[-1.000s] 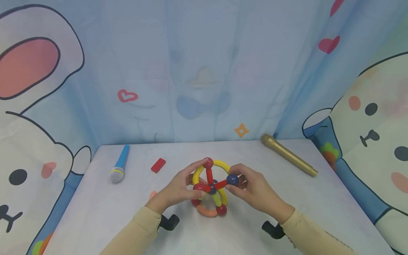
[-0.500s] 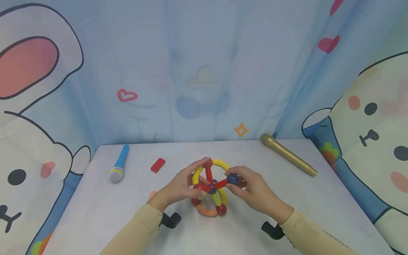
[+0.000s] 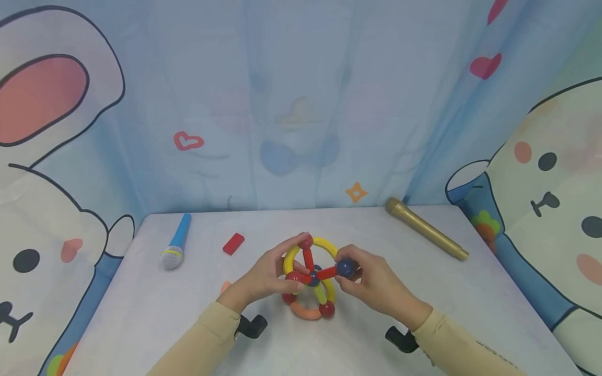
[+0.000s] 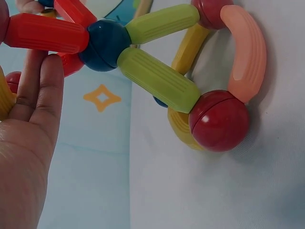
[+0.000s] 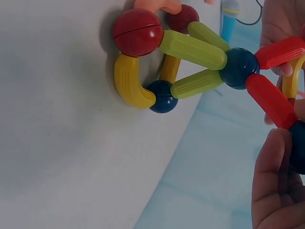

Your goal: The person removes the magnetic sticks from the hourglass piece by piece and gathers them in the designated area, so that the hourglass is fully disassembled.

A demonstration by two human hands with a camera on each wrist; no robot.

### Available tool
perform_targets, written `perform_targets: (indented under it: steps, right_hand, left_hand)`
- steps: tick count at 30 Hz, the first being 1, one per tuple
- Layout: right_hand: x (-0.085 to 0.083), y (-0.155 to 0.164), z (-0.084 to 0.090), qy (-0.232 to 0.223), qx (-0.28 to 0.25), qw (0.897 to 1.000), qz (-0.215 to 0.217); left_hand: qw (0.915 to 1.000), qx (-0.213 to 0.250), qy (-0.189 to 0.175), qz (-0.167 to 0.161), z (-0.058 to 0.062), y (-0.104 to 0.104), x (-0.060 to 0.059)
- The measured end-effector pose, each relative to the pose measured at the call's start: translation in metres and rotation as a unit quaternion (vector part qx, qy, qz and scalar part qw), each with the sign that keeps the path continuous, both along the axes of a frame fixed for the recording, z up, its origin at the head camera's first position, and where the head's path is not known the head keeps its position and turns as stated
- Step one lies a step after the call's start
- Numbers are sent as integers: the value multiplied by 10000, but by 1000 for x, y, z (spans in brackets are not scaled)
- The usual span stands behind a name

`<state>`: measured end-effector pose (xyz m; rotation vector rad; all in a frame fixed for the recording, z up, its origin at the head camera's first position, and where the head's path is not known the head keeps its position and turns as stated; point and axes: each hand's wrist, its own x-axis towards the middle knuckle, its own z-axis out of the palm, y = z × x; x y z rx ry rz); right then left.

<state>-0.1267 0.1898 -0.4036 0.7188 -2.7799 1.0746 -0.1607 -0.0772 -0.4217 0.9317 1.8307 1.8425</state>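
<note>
A magnetic ball-and-stick toy stands on the table, with a dark blue centre ball (image 5: 239, 68) joined to light green sticks (image 4: 159, 80) below and red sticks (image 5: 271, 100) above. Its base is a ring of curved yellow and orange pieces (image 4: 248, 55) with red balls (image 4: 219, 120). My left hand (image 3: 261, 278) holds the upper part from the left, thumb at one red ball (image 3: 294, 278) and a fingertip at the top red ball (image 3: 307, 241). On the right, my right hand (image 3: 383, 282) pinches a dark blue ball (image 3: 345, 268) at the end of a red stick.
A blue toy microphone (image 3: 177, 243) and a small red block (image 3: 233, 244) lie at the back left of the white table. At the back right lies a gold microphone (image 3: 425, 228). An orange piece (image 3: 226, 285) shows partly behind my left wrist. A patterned curtain (image 3: 301, 104) hangs behind.
My right hand and the dark blue ball have shifted very slightly to the right, and its fingers sit a little differently on the ball. My left hand looks almost still.
</note>
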Motion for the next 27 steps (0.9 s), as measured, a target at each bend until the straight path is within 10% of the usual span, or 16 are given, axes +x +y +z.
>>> perform_targets:
  steps: [27]
  right_hand:
    - [-1, 1, -6, 331, 68, 9994, -106]
  left_hand:
    - [9999, 66, 124, -32, -2, 0, 0]
